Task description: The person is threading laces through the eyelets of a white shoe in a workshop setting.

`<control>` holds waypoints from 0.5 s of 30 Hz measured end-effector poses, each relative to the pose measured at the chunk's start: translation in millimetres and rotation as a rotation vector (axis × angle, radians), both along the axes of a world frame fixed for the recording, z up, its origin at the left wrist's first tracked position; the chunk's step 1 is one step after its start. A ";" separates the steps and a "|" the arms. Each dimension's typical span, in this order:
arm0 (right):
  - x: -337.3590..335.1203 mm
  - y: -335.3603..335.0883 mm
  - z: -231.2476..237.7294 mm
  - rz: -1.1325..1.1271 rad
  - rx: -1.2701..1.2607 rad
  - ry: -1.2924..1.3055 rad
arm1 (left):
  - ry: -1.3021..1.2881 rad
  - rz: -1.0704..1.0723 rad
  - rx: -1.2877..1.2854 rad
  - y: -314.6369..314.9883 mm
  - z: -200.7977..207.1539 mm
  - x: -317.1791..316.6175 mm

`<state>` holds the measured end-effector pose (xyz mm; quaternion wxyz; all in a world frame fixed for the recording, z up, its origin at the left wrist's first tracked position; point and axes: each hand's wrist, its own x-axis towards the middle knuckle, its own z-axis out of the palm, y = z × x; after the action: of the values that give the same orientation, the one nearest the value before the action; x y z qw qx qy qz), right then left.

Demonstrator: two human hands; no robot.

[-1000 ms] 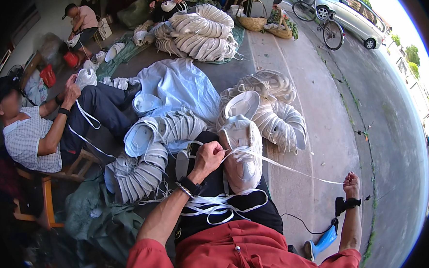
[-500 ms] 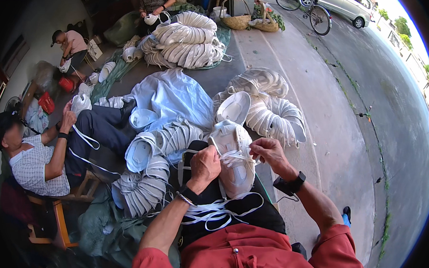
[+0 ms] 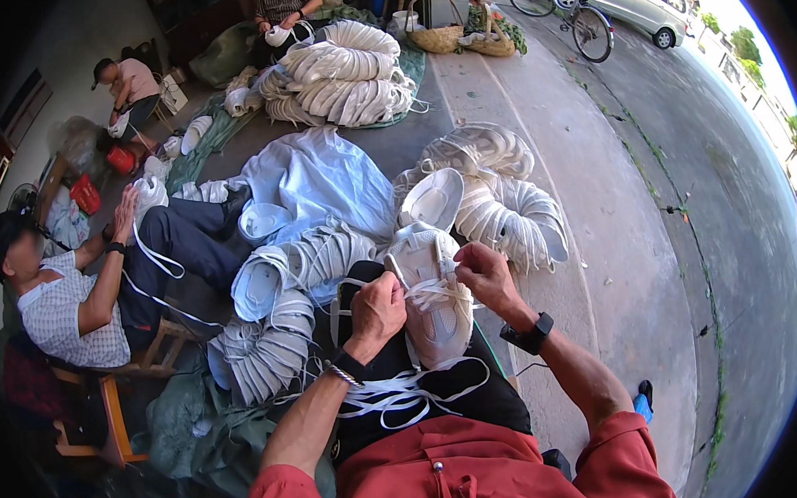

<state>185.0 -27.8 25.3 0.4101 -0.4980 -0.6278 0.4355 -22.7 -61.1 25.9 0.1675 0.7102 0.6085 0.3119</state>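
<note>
Both hands work a white sneaker (on the lap): left hand and right hand each pinch its white lace in a narrow grip.

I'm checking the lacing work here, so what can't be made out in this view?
- Left hand: its fingertips curl out of sight against the white shoe.
- Right hand: its fingertips are hidden over the lace, so the grip is unclear.
- Shoe eyelets: too small to count.
- Shoe sole: faces away from the head camera.
</note>
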 end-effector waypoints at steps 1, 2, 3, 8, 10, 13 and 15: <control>-1.6 1.6 1.2 0.021 0.046 0.027 | 0.007 0.001 0.021 0.1 -0.9 0.1; -3.9 3.1 2.3 0.049 0.235 -0.090 | 0.001 0.003 0.007 0.1 -1.7 0.1; -6.6 4.1 2.9 0.080 0.444 -0.208 | 0.001 0.003 0.009 0.2 -2.5 0.1; -15.9 5.4 4.0 0.144 0.485 -0.340 | -0.017 0.008 0.027 -0.5 1.2 -2.7; -13.7 5.4 7.9 0.164 0.432 -0.288 | -0.075 -0.032 -0.046 -0.9 7.1 -5.8; -5.7 11.3 23.3 0.204 0.238 -0.279 | -0.028 -0.046 0.163 -2.6 17.8 -10.3; -2.2 21.8 37.1 0.211 0.338 -0.323 | 0.075 -0.143 0.157 2.2 24.8 -15.3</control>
<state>182.8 -6.1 62.3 0.3342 -0.4170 -0.7976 0.2796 -37.9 -58.9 50.8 0.1105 0.7739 0.5358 0.3190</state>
